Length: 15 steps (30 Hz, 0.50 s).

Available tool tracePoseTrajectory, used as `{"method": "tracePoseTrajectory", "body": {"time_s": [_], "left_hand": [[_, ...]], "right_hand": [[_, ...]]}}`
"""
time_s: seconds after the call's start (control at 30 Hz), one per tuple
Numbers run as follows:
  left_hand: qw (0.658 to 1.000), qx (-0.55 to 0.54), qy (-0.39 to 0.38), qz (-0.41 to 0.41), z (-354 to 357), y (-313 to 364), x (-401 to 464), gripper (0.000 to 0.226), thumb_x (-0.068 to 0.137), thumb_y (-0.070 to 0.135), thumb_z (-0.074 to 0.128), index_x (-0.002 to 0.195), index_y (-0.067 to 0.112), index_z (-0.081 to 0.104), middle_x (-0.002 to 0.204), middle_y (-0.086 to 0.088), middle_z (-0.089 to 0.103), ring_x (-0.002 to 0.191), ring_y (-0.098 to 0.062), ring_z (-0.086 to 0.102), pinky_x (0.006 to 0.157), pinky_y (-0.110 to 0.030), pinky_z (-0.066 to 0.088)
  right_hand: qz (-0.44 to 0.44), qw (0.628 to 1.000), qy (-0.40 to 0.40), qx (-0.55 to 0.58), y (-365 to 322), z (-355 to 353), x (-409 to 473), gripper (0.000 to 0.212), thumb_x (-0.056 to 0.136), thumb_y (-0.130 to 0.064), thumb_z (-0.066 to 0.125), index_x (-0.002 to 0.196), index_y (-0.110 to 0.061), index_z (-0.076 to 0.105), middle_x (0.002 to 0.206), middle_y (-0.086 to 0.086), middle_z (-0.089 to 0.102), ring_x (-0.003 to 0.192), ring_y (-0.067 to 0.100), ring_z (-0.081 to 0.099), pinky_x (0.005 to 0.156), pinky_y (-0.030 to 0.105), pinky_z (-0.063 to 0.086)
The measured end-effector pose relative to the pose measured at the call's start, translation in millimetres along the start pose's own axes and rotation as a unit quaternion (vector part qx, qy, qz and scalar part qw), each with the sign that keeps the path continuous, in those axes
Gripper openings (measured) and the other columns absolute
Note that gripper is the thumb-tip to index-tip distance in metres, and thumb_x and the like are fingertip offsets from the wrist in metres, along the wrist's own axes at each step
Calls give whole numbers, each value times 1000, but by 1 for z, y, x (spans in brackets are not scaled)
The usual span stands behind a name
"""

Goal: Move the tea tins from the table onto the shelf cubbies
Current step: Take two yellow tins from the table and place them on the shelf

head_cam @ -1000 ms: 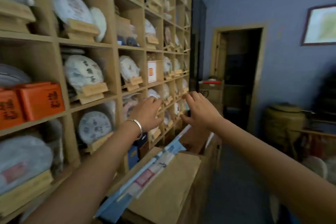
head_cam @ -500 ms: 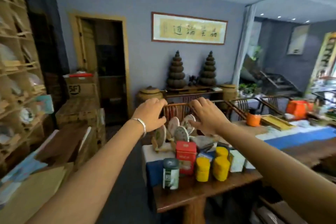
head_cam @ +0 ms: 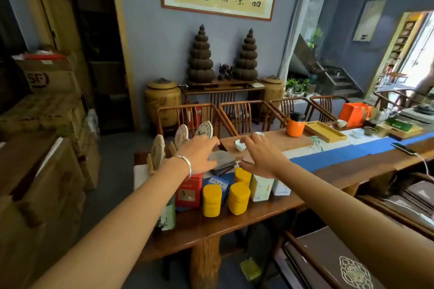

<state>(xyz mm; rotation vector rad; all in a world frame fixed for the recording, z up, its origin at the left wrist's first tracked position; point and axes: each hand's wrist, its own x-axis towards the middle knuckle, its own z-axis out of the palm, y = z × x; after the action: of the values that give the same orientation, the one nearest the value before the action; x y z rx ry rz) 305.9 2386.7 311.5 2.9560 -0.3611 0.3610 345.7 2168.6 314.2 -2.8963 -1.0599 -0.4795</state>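
Tea tins stand at the near end of a long wooden table (head_cam: 270, 209): a red square tin (head_cam: 189, 191), three yellow tins (head_cam: 212, 200) (head_cam: 238, 197) (head_cam: 242, 176), a blue one (head_cam: 219, 183), a cream box tin (head_cam: 261, 187), a white one (head_cam: 280, 187) and a green-and-white round tin (head_cam: 168, 217) partly hidden by my left forearm. My left hand (head_cam: 199, 156), with a silver bangle, hovers above the red tin, fingers relaxed and empty. My right hand (head_cam: 260, 156) hovers above the cream tin, fingers spread and empty. The shelf cubbies are out of view.
Wrapped tea cakes (head_cam: 180, 135) on stands sit behind the tins, beside folded grey cloths (head_cam: 222, 159) and a small white cup (head_cam: 240, 145). A blue runner (head_cam: 340, 155), an orange jar (head_cam: 295, 125) and trays lie further along. Cardboard boxes (head_cam: 47, 171) stack at left; chairs line the far side.
My view has swung from the shelf cubbies on the left round to the table. Both empty hands have come down closer over the tins.
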Motion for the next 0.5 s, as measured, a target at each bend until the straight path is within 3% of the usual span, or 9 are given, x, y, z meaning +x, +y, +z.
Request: {"method": "tracePoseTrajectory", "body": {"time_s": [0.17,0.3,0.5], "left_hand": [[997,-14,-74,8,64,-9,27,58,78,36,67,129,19,48,125,-9,51,115,-29,50,86,-36,44],[990,-2,-143,14,119,-26,54,61,76,38,68,128,16,46,121,-12,51,110,-33,52,83,-42,49],[971,-12,-237,-3,205,-48,86,78,75,32,72,141,13,33,136,-13,40,123,-32,42,101,-42,41]], "right_hand": [[-1,997,-76,32,28,66,17,72,81,-51,64,137,-16,36,132,11,42,120,30,43,83,36,43],[-17,986,-161,43,50,128,35,86,76,-55,68,142,-17,30,142,10,36,126,29,40,98,39,42],[-27,954,-299,-5,80,222,54,105,67,-58,75,148,-17,23,146,10,34,128,30,39,102,43,41]]}}
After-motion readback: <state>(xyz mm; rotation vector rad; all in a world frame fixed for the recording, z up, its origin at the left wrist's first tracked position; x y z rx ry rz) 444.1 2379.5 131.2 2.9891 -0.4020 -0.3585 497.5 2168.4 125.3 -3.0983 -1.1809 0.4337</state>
